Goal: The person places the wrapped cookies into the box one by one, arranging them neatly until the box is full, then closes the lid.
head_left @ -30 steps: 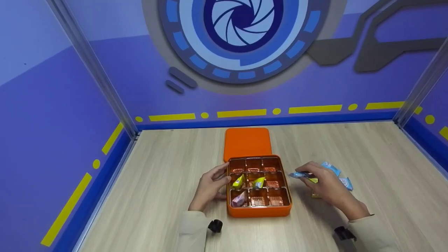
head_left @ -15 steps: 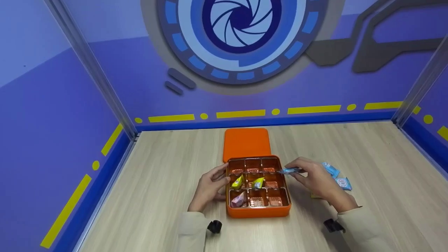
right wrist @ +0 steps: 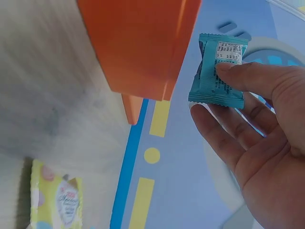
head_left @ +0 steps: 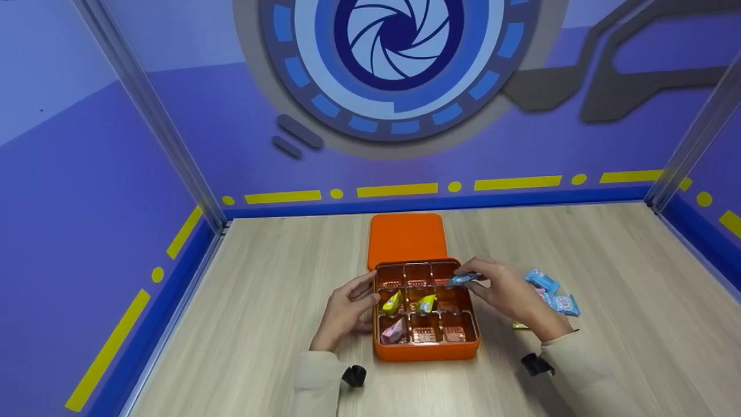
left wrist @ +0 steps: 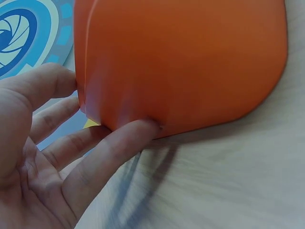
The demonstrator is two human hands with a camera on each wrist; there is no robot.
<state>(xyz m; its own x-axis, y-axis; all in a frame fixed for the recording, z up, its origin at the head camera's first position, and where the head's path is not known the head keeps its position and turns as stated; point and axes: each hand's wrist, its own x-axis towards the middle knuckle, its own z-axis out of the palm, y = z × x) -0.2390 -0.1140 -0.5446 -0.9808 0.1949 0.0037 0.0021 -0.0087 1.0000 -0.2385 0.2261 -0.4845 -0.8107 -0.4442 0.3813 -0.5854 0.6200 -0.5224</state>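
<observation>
An orange box (head_left: 428, 351) with a clear divided insert stands in front of me. Its left row holds a yellow wrapped candy (head_left: 392, 302) and, nearest me, a pink one (head_left: 393, 331). Another yellow candy (head_left: 426, 303) sits in the middle compartment. My left hand (head_left: 343, 313) rests its fingertips along the box's left wall; in the left wrist view its fingers are spread against the orange side. Between thumb and fingers, my right hand (head_left: 502, 289) pinches a blue candy packet (right wrist: 219, 71) over the box's right rim, by the far right compartment.
The orange lid (head_left: 407, 238) lies flat behind the box. Right of my right hand are blue candies (head_left: 543, 281), with part of a pink one among them. A yellow candy packet (right wrist: 56, 198) lies on the table by the right forearm. Printed walls enclose the table.
My right hand has carried the blue candy leftward from beside the pile to over the box's right rim. The left hand has stayed at the box's left side.
</observation>
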